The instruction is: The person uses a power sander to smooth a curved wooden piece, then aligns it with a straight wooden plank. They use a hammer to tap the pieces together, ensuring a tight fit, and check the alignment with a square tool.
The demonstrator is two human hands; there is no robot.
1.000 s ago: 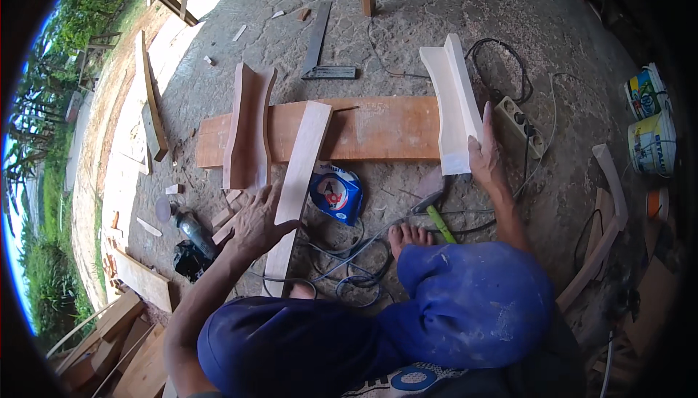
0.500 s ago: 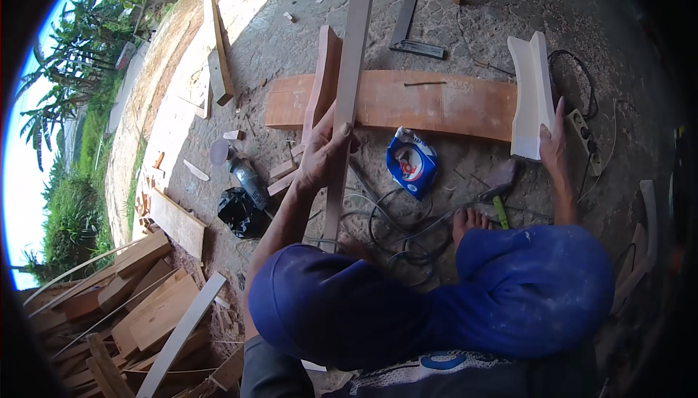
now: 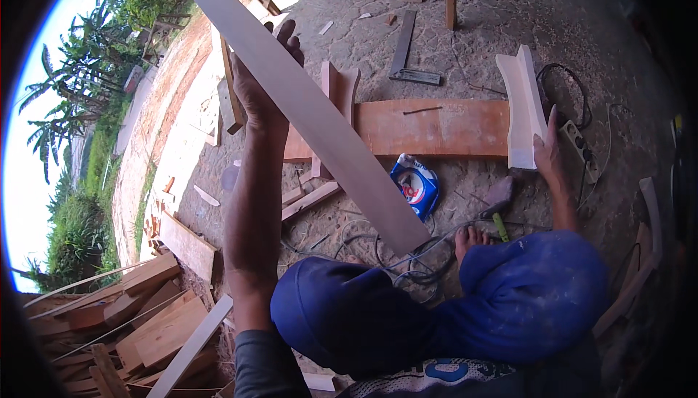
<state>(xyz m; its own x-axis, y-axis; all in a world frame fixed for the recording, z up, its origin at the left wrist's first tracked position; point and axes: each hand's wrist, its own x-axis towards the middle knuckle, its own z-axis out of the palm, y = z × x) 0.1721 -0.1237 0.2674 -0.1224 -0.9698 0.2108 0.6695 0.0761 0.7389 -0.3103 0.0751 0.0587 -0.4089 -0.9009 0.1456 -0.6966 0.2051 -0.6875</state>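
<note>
plank, upper left to centre: stiff, fairly light, we judge; best held mid-length. left hand: fingers holding it from behind. right hand, frame right: touching curved-edged piece; grip, we cannot tell.

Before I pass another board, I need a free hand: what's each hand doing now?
Left hand: holding a long pale wooden board, slanting.
Right hand: touching an angled pale wooden piece; whether closed on it cannot be told.

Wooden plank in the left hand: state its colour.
The wooden plank in the left hand is pale pinkish beige, clearest in the head view.
</note>
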